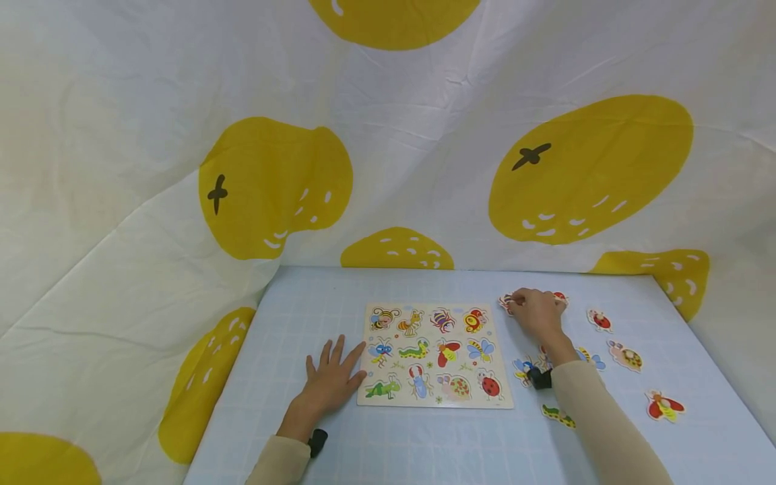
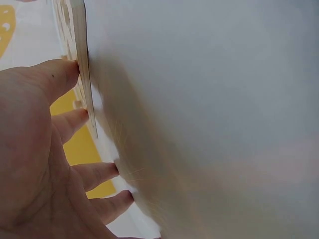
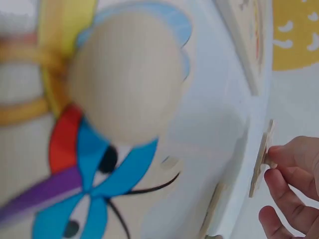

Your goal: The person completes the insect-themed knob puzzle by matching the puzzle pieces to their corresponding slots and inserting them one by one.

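Observation:
A wooden insect puzzle board lies flat on the table, with several bug pictures on its face. My left hand is spread on the table at the board's left side. In the left wrist view its thumb and a finger touch the board's edge. Right of the board's far corner, my right hand pinches a striped bug puzzle piece by its small knob. The right wrist view shows this piece edge-on, tilted up off the table, its picture side toward the fingers.
Loose pieces lie on the right: a ladybug, a snail-like bug, a red-winged bug, a green caterpillar and a blue-headed bug. A red piece is partly behind the right hand. A fruit-print cloth hangs behind.

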Demonstrator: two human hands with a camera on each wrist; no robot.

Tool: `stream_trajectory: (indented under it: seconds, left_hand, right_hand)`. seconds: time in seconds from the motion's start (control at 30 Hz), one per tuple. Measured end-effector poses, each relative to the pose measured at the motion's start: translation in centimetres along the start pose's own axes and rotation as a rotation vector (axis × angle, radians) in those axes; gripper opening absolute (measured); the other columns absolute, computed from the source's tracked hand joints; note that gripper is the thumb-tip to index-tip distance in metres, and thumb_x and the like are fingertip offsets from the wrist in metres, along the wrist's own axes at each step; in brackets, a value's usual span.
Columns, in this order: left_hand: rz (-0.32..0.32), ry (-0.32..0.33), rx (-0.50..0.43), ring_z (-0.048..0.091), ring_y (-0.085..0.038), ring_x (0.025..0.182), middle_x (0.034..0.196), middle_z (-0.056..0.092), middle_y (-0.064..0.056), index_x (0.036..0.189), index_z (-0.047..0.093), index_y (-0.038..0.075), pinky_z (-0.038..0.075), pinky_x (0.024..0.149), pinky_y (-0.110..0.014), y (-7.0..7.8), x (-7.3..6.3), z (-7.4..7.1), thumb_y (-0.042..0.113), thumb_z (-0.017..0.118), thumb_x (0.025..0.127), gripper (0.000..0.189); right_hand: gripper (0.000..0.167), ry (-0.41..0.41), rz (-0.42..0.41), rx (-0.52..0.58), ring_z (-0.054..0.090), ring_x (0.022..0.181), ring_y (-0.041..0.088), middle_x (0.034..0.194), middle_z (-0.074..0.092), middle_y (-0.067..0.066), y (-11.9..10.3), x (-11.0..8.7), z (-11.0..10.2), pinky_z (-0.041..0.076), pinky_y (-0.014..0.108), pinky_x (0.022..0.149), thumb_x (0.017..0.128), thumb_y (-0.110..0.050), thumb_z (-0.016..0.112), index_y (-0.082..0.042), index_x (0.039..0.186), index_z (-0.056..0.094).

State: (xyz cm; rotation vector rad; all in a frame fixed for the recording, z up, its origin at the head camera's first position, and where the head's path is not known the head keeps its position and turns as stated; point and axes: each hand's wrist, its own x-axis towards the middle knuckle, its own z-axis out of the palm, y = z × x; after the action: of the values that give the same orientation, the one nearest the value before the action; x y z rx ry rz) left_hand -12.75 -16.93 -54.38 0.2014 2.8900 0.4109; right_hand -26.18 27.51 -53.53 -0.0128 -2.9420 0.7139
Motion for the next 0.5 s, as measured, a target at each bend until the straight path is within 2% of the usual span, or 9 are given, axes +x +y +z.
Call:
stream_trajectory:
  seconds: [0.5]
  left_hand:
    - [0.002, 0.0, 0.001, 0.008, -0.047, 0.148, 0.164, 0.017, -0.02, 0.157, 0.035, 0.026, 0.006, 0.106, -0.078, 0.1, -0.1, -0.2, 0.046, 0.055, 0.102, 0.062]
  right_hand:
    - [0.017, 0.064, -0.129, 0.012, 0.055, 0.093, 0.04, 0.094, 0.074, 0.012, -4.1, -1.5, 0.0, 0.025, 0.072, 0.092, 0.09, -0.017, 0.072, -0.005, 0.101, 0.076]
